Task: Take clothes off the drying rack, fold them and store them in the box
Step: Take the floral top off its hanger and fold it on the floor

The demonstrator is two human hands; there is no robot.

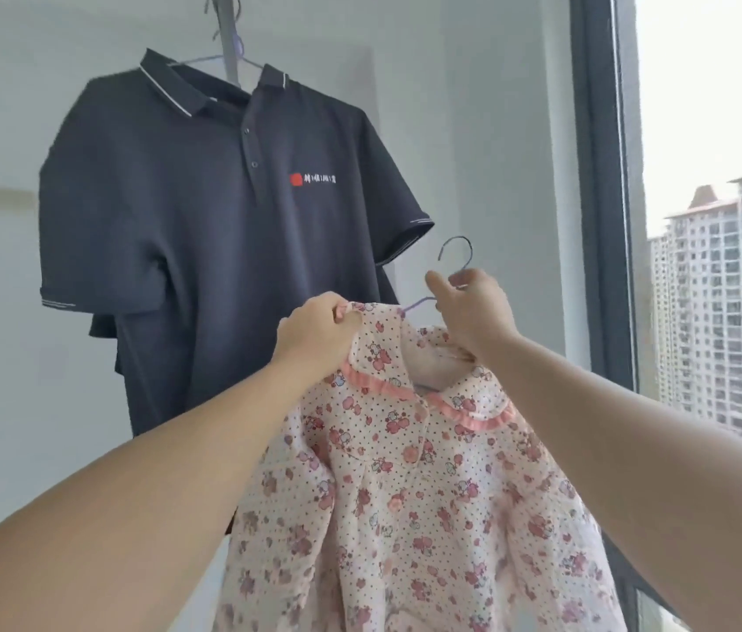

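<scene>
Hanging in mid-air between both hands, well below the rack: a pink-and-white floral cotton pyjama top with a frilled pink collar [405, 472], partly on its thin lilac wire hanger [453, 257]. Left hand [314, 333] pinching the top's shoulder fabric at the collar edge, grip pressed tight on cloth. Right hand [474, 312] curled round the hanger's neck just under the hook, hook free of any rail. Step in hand, by the look of it: stripping the top off the hanger, before folding. Next move likely calls for drawing the shoulder clear of the hanger arm while holding the hanger steady, then freeing the other shoulder. Behind and to the left, near but apart from the hands, a dark navy short-sleeved polo shirt with white-striped collar [205, 198] on a second hanger from a grey rack pole [227, 34]. Dark window frame [597, 175] close on the right; open room below and toward the body. Storage box not in view.
</scene>
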